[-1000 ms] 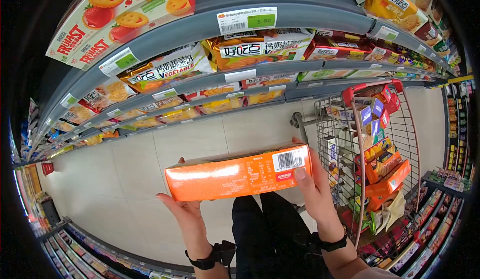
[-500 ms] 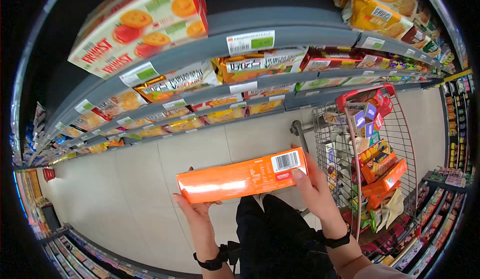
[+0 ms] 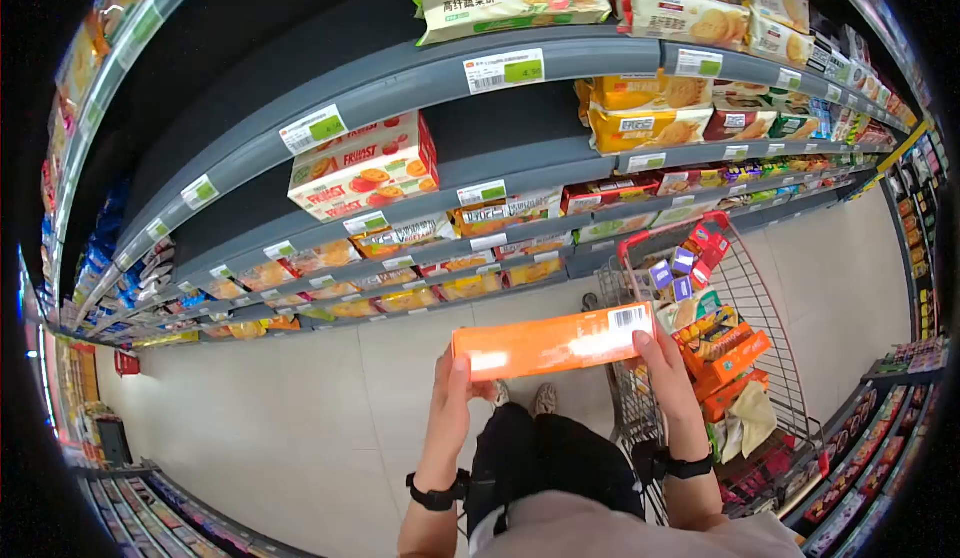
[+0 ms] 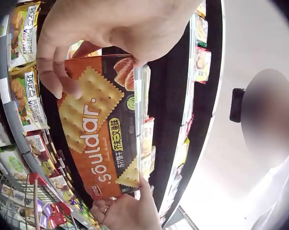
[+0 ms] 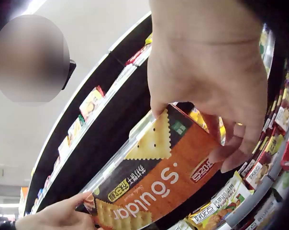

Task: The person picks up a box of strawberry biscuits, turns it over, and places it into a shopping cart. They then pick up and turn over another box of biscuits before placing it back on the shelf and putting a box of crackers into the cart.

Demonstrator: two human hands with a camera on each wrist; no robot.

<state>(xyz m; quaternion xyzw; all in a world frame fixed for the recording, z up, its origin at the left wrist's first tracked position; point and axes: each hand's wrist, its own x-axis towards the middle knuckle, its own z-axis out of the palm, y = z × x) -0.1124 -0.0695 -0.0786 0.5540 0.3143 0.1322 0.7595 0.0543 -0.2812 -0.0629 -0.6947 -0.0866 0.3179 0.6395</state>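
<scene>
An orange box of soda biscuits (image 3: 545, 346) is held level in front of the body, its narrow barcode side facing up in the head view. My left hand (image 3: 452, 393) grips its left end, thumb on the near edge. At the other end my right hand (image 3: 665, 373) grips it, thumb beside the barcode. In the left wrist view the front of the biscuit box (image 4: 99, 129) shows crackers and large "souldar" lettering, with the left hand's fingers (image 4: 53, 79) curled over one end. The right wrist view shows the right hand (image 5: 211, 81) wrapped over its corner.
A shopping cart (image 3: 765, 288) with several packages stands at the right, close to my right hand. Ahead run shelves (image 3: 580, 163) of biscuit packs, with white cracker boxes (image 3: 365, 168) on one level. Low shelves (image 3: 190, 518) line the back left. Tiled floor (image 3: 300, 388) lies between.
The head view has tilted up, showing higher shelves. Both hands, still holding the biscuit box, appear further right in view and closer to the cart; the left thumb now lies against the box.
</scene>
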